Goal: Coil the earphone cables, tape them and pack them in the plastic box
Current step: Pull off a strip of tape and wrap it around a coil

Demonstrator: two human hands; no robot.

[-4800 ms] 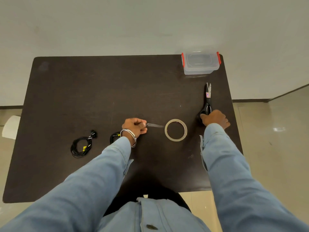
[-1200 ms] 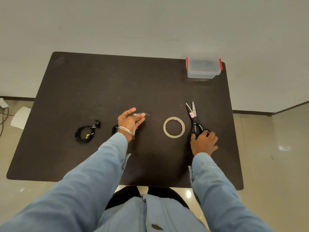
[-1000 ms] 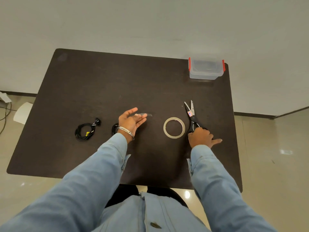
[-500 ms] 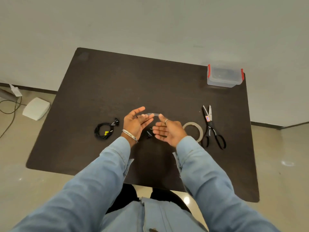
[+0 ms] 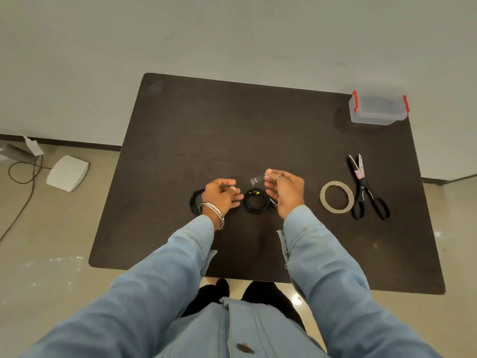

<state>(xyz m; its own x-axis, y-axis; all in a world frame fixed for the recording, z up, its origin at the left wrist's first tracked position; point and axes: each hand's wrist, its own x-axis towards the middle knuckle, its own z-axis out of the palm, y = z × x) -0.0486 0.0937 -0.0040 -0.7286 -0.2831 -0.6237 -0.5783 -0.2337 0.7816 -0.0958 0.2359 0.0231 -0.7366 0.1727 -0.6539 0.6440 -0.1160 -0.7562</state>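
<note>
Lying between hands, coiled earphones (image 5: 256, 202), right hand (image 5: 285, 191) pinching tape strip (image 5: 257, 179), left hand (image 5: 221, 196) loosely open

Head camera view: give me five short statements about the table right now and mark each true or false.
1. The right hand pinches a short strip of clear tape. True.
2. The scissors lie left of the tape roll. False: they lie to its right.
3. The plastic box has its lid on. True.
4. A coiled earphone cable sits inside the box. False: it lies on the table between the hands.
5. The left hand holds the scissors. False: nobody is touching them.
</note>
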